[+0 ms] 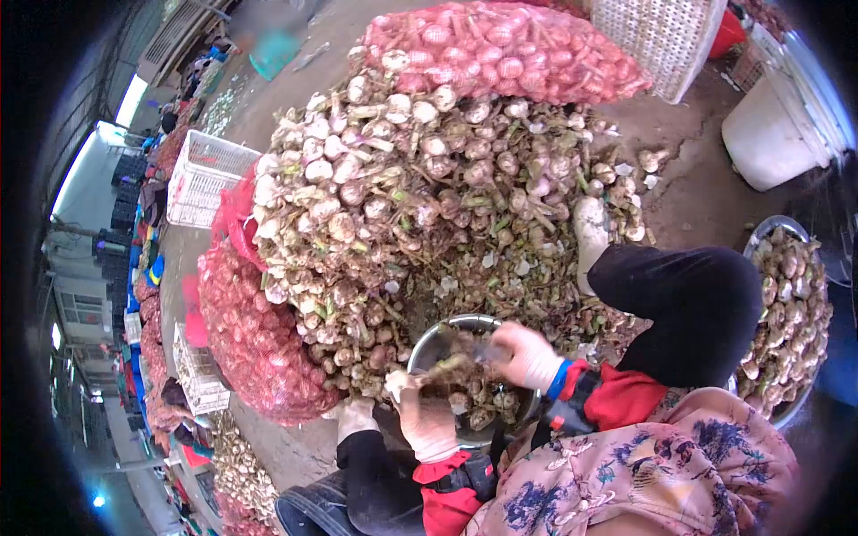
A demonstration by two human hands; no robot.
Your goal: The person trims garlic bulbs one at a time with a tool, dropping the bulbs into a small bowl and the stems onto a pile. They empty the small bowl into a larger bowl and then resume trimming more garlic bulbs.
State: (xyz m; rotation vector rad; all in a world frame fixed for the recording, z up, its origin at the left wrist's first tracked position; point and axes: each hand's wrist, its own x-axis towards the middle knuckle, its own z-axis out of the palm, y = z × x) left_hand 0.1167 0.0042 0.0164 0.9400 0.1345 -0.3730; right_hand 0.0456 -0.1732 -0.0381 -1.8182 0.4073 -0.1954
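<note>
My left hand (424,418) is closed around a garlic bulb (396,384), its stem (451,364) pointing toward my other hand. Close beside it, my right hand (527,355) has its fingers wrapped round a grey tool (488,351), smeared by motion so that I cannot tell its kind. Both hands are over a metal basin (427,338) between my legs. Trimmed-looking garlic bulbs (483,406) lie inside the basin. Just beyond its rim spreads a big heap of garlic (375,196) with stems and roots still on.
Red mesh sacks of garlic border the heap at the back (509,54) and left (255,335). A second basin (776,413) full of bulbs stands at my right, below a white bucket (773,134). White crates (207,183) stand left; loose peelings (554,313) cover the floor ahead.
</note>
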